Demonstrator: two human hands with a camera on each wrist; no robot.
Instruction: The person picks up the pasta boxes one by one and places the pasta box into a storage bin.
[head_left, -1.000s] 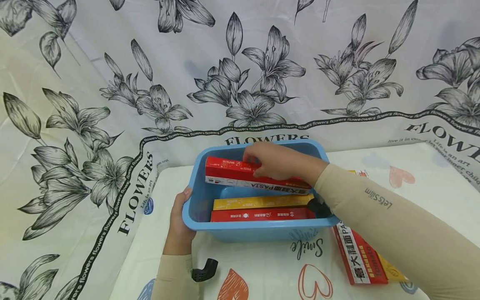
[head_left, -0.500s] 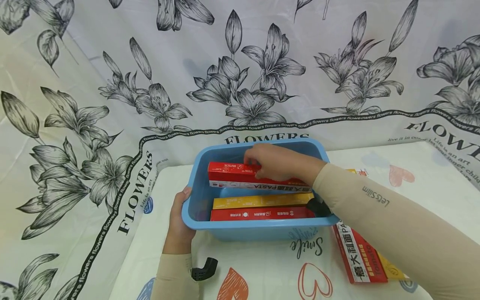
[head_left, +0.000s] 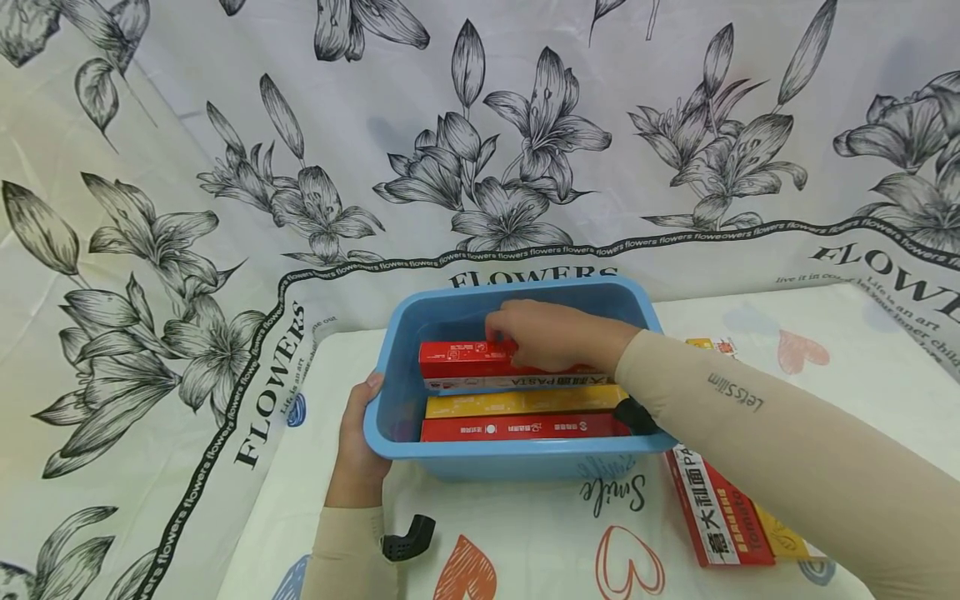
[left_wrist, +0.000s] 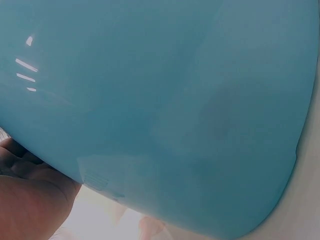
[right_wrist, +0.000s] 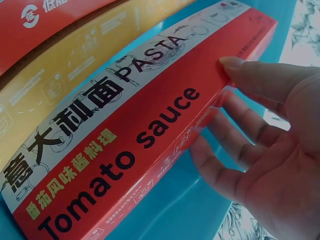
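Observation:
In the head view my right hand [head_left: 555, 335] reaches into a blue plastic bin [head_left: 510, 452] and pinches a red pasta box [head_left: 459, 360]. Up close in the right wrist view, my thumb lies on the front of the box, labelled Tomato sauce, with the fingers along its far edge. A yellow box [head_left: 517, 402] and another red box [head_left: 525, 428] lie lengthwise nearer the bin's front wall. My left hand [head_left: 363, 433] holds the bin's left end, thumb at the rim. The bin's wall [left_wrist: 165, 110] fills most of the left wrist view, and part of that hand shows lower left.
Right of the bin, partly under my right forearm, lie a red pasta box [head_left: 723, 521] and a yellow box [head_left: 783, 537]. A black angled piece [head_left: 409, 539] sits at my left wrist. Patterned cloth [head_left: 517, 167] hangs behind the table.
My right hand has lowered the red pasta box and brought it nearer the yellow box inside the bin. My left hand and the bin have stayed in place.

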